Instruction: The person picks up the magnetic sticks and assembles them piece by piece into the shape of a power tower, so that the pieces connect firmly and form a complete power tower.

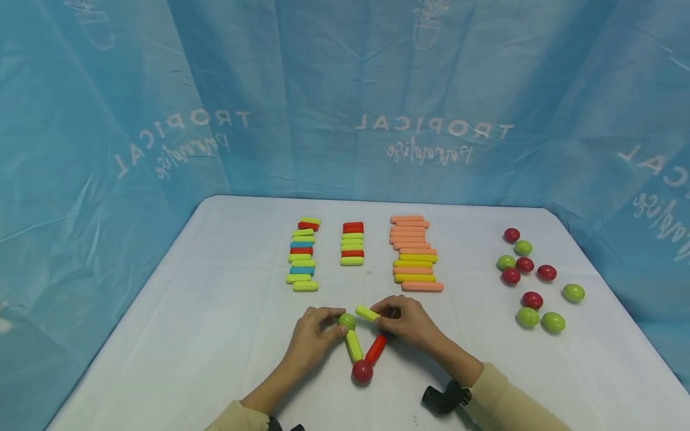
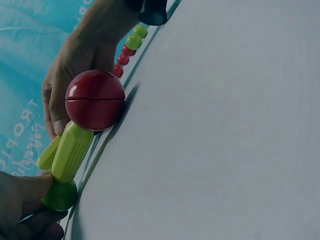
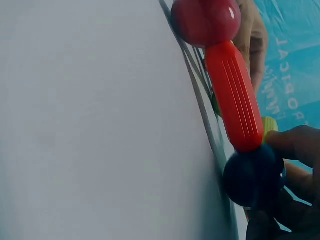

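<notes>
In the head view, my left hand (image 1: 312, 337) pinches a green ball (image 1: 347, 321) between thumb and fingers. A yellow-green stick (image 1: 353, 346) joins this ball to a red ball (image 1: 362, 372) nearer me. From the red ball a red stick (image 1: 375, 349) leads to a dark blue ball (image 3: 254, 176), mostly hidden by my right hand in the head view. My right hand (image 1: 408, 321) pinches a second yellow-green stick (image 1: 367, 313), whose free end lies close to the green ball. In the right wrist view, its fingers also lie about the blue ball.
Beyond the hands lie a left row of short sticks (image 1: 302, 271), a middle row (image 1: 352, 243) and a right row of longer orange and yellow sticks (image 1: 415, 263). Several red and green balls (image 1: 532, 300) are scattered at the right of the white table (image 1: 215, 299). Blue curtains (image 1: 345, 78) surround it.
</notes>
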Action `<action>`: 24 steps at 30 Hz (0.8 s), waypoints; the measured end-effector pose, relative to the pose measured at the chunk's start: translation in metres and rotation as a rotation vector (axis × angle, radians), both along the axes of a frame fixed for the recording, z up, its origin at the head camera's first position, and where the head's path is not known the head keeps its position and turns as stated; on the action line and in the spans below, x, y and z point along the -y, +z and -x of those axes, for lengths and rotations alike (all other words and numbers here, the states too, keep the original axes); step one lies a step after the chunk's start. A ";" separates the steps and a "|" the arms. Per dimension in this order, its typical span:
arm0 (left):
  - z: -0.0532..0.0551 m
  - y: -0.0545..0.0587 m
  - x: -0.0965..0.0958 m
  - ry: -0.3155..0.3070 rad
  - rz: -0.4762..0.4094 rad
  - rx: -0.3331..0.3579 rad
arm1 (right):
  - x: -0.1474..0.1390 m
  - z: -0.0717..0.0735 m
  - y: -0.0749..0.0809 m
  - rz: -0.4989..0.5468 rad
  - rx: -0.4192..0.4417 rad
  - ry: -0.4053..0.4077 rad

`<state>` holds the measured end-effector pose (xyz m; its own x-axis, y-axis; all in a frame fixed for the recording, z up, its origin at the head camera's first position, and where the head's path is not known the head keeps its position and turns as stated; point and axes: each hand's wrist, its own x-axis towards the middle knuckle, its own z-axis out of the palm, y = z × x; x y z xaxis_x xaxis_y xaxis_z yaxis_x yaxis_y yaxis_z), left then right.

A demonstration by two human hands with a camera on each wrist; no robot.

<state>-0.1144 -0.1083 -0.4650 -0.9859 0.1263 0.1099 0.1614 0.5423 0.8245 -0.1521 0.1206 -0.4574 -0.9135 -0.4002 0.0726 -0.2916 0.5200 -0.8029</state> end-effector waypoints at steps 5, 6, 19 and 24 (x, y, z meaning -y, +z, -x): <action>-0.002 -0.001 -0.001 -0.002 -0.013 -0.023 | -0.002 -0.006 0.002 -0.033 0.018 0.014; -0.002 -0.001 -0.001 -0.001 -0.014 -0.023 | -0.003 -0.006 0.003 -0.037 0.020 0.018; -0.005 0.000 -0.001 -0.001 -0.023 -0.023 | -0.005 -0.006 0.004 -0.083 0.027 0.114; -0.005 -0.001 -0.001 -0.012 -0.018 -0.040 | -0.005 -0.007 0.003 -0.082 0.029 0.123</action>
